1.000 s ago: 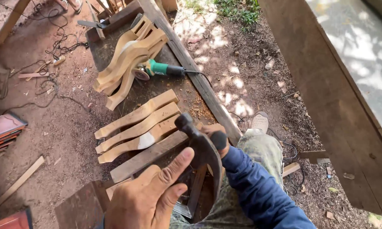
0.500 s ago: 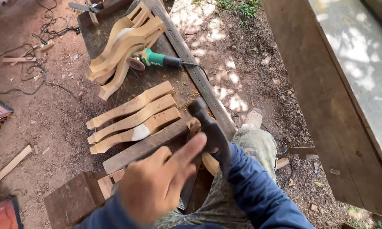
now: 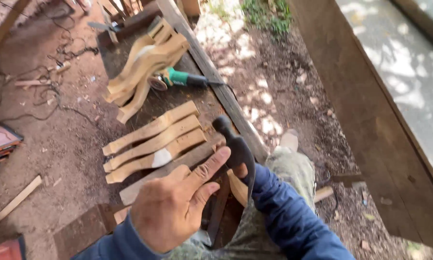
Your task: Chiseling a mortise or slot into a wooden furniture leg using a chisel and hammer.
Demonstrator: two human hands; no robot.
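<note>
Over the lap, the left hand (image 3: 178, 207) lies spread against a dark curved wooden piece (image 3: 235, 154). Right hand (image 3: 239, 172) grips it from behind, mostly hidden. Beyond, pale curved legs (image 3: 154, 142) lie on the bench (image 3: 197, 159).

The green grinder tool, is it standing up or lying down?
Lying down: the green angle grinder rests on its side beside the stacked curved wooden legs.

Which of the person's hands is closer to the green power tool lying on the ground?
Neither clearly. The left hand is open with fingers on the dark curved wooden piece; the right hand is hidden behind it. The green angle grinder lies well beyond both.
</note>
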